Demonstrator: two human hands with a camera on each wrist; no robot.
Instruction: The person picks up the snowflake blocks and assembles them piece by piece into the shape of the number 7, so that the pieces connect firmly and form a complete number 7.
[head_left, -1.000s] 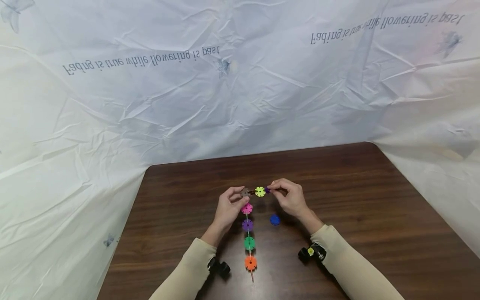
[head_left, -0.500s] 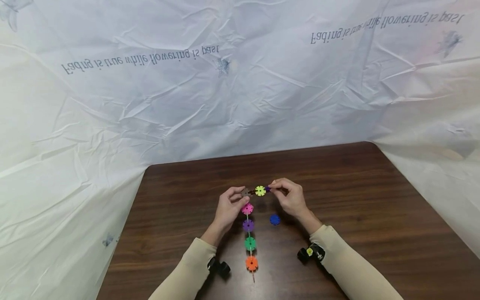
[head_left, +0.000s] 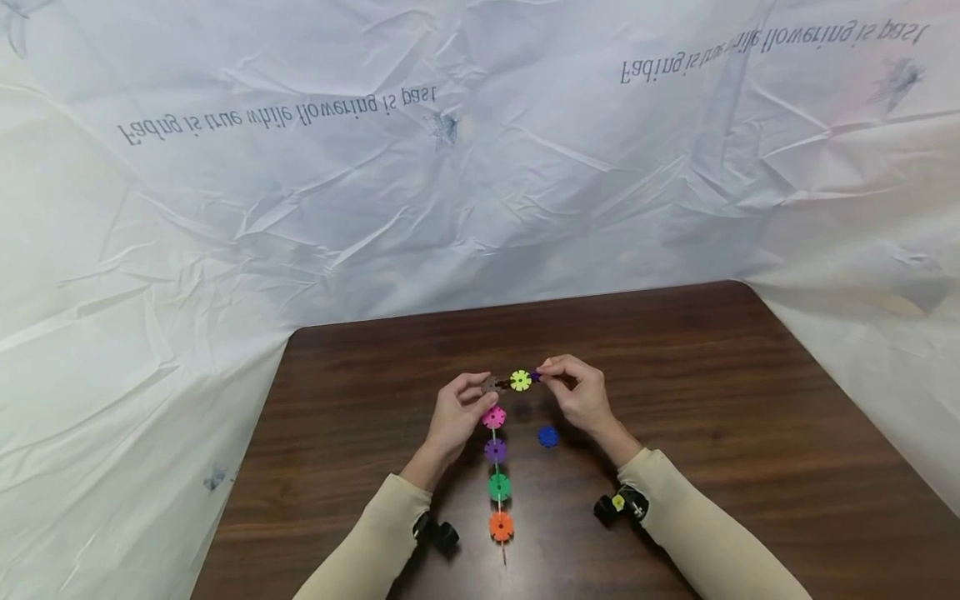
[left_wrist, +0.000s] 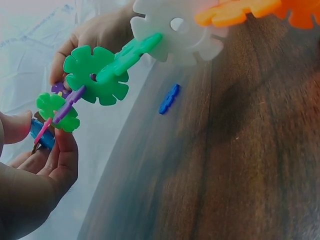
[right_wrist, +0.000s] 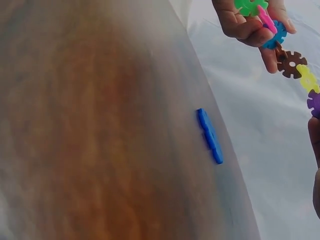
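Note:
A chain of interlocking notched plastic discs is held up above the table, bent at my left hand. The fingers and thumb of that hand pinch it at a blue disc, beside a brown disc. From there, pink, purple, green and orange discs run towards the near edge. My right hand pinches the purple disc at the other end, next to a yellow disc. In the left wrist view a white disc also shows in the chain.
A single blue disc lies loose on the dark wooden table, below the right hand. A pale printed sheet hangs behind the table and along its sides. Each wrist carries a black camera.

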